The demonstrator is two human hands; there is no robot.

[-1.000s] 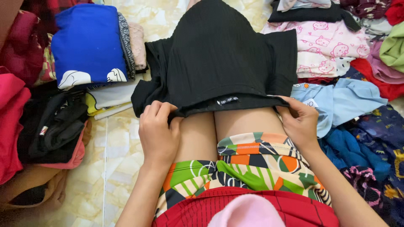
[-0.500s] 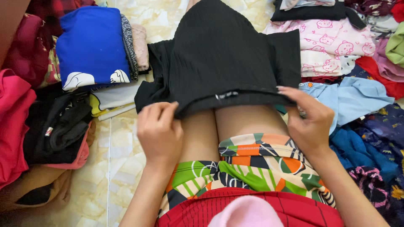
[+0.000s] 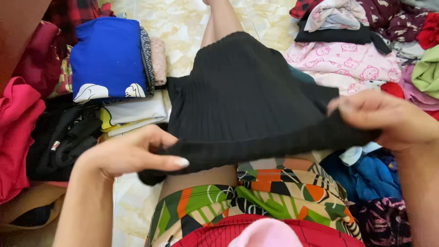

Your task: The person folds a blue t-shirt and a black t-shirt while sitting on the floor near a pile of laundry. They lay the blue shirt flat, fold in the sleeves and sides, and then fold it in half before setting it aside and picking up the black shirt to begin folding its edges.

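A black ribbed knit garment lies spread over my legs. My left hand grips its near edge at the left, fingers curled around the fabric. My right hand pinches the same edge at the right and holds it raised above my lap. Between the hands the edge stretches into a thick band. Under it show my bare thighs and colourful patterned shorts.
A folded stack topped by a blue garment sits at the left, with pink and black clothes beside it. A pink printed garment and a heap of loose clothes lie at the right. The floor is pale marble tile.
Both hands have closed on the black garment's near edge and lifted it off my thighs, pulling it wider apart. The view has moved in closer.
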